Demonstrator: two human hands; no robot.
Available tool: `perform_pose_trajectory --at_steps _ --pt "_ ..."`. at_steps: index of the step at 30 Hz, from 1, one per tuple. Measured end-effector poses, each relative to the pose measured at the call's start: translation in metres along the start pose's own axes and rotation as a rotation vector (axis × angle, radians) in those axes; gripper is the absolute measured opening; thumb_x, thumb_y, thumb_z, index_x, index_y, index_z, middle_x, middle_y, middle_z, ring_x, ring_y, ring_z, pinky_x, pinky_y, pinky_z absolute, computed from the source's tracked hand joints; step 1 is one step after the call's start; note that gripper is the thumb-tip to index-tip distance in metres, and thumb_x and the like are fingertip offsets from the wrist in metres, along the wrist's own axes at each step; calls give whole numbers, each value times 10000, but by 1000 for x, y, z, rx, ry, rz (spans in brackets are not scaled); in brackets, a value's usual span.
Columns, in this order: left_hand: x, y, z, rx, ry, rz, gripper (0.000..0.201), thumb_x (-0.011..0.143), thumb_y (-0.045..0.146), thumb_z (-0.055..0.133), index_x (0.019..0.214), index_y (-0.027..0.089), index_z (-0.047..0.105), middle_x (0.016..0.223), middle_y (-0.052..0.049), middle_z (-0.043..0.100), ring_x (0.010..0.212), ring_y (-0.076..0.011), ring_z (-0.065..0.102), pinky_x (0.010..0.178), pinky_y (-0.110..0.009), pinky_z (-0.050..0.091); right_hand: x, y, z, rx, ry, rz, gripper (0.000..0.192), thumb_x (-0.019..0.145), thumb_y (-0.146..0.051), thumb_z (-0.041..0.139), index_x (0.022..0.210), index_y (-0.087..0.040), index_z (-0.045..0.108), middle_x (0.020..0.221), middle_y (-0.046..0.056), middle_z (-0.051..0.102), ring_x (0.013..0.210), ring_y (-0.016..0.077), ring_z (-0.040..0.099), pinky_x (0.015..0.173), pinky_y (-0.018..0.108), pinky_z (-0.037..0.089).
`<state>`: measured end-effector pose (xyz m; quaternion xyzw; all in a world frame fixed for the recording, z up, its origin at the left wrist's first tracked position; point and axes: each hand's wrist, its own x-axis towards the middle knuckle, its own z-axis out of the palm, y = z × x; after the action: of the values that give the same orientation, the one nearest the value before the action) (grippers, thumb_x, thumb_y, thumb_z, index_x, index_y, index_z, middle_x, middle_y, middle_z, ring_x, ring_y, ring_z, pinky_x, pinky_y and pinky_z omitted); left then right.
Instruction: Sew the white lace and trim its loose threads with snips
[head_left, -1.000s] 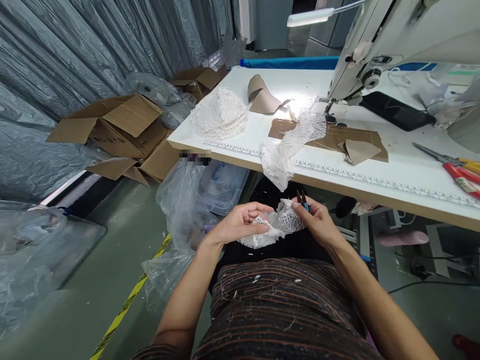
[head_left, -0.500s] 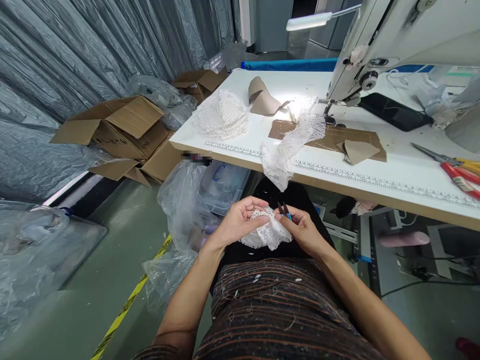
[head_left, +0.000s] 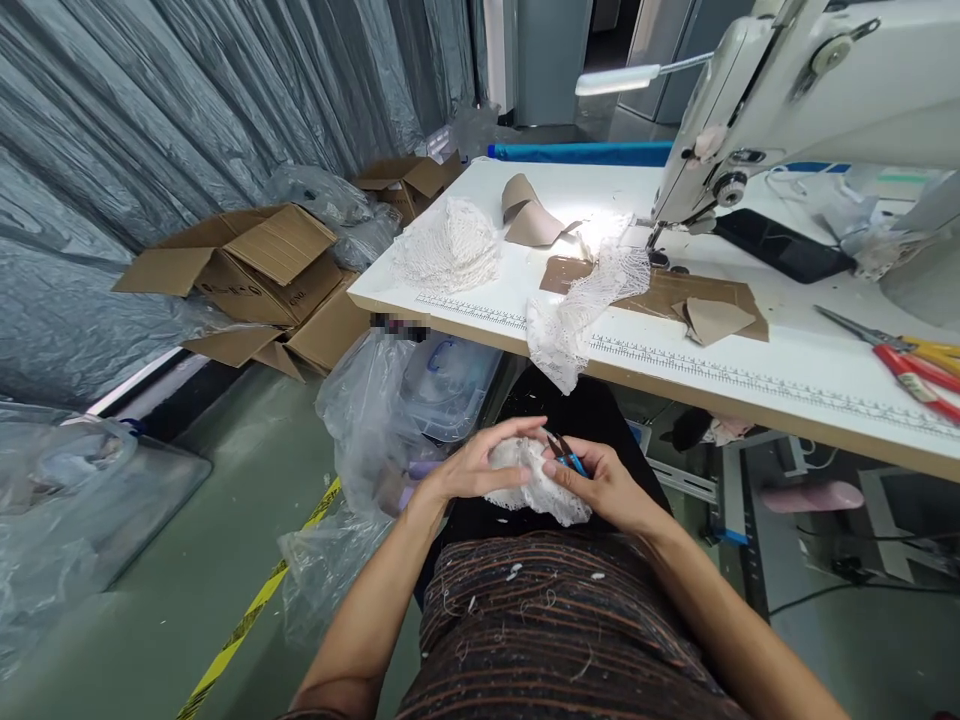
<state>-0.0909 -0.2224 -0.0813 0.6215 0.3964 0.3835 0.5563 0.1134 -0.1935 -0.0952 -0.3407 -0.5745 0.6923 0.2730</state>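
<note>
Above my lap, a bunched piece of white lace (head_left: 559,500) lies between my two hands. My left hand (head_left: 469,468) holds its left side, the thumb across the front and the fingers reaching over the top. My right hand (head_left: 611,490) is closed around small thread snips (head_left: 571,462) with blue handles and dark blades pointing up and left. The right thumb also presses on the lace. Another strip of white lace (head_left: 559,345) runs from under the sewing machine's needle area and hangs over the table edge.
The sewing machine (head_left: 739,160) stands on the white table (head_left: 465,315). A pile of white lace (head_left: 450,245), brown paper pieces (head_left: 532,220) and red-and-yellow-handled tools (head_left: 911,370) rest there too. Cardboard boxes (head_left: 255,265) and plastic bags (head_left: 360,400) are at the left.
My left fingers have straightened and spread over the top of the lace. The lace and both hands sit slightly lower in view, and the snips still point upward in my right hand.
</note>
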Motion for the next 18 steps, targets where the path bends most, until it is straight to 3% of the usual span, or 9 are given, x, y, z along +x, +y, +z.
perform_pose_trajectory --at_steps 2,5,7,9,13,18 --pt "-1 -12 0 -90 -41 -90 645 763 352 731 1340 176 505 1169 -121 647 1048 -227 619 930 -348 466 2 8 -1 51 45 16 402 748 -551 706 834 -161 657 678 -23 537 579 99 421 559 238 369" --pt "0 -32 1 -133 48 -204 633 767 352 733 1321 144 507 1085 -123 669 915 -190 645 822 -299 497 8 22 -5 89 149 31 442 720 -591 709 809 -163 635 655 -29 522 563 99 409 544 234 352" --pt "4 -43 0 -122 132 -229 626 777 357 723 1321 143 503 1071 -120 663 897 -182 641 815 -301 496 13 31 -7 44 210 22 452 711 -602 709 784 -163 630 629 -35 493 556 100 387 526 230 326" --pt "8 -48 -2 -55 182 -189 636 746 348 749 1311 161 523 1156 -128 632 1004 -210 617 897 -337 473 17 36 -9 -4 239 -2 438 723 -590 705 769 -161 631 627 -34 481 569 104 382 530 230 318" --pt "12 -47 -5 -39 81 -48 728 682 338 792 1343 206 515 1370 -129 524 1277 -294 465 1079 -409 341 20 33 -6 -7 168 -42 393 764 -552 687 806 -163 651 671 -17 532 603 114 423 558 233 353" --pt "9 -43 -5 -217 -41 -113 730 681 417 767 1321 160 527 1184 -125 640 1082 -288 595 920 -370 460 18 25 -4 -80 159 -111 374 811 -529 643 842 -159 689 707 6 606 601 127 484 554 241 396"
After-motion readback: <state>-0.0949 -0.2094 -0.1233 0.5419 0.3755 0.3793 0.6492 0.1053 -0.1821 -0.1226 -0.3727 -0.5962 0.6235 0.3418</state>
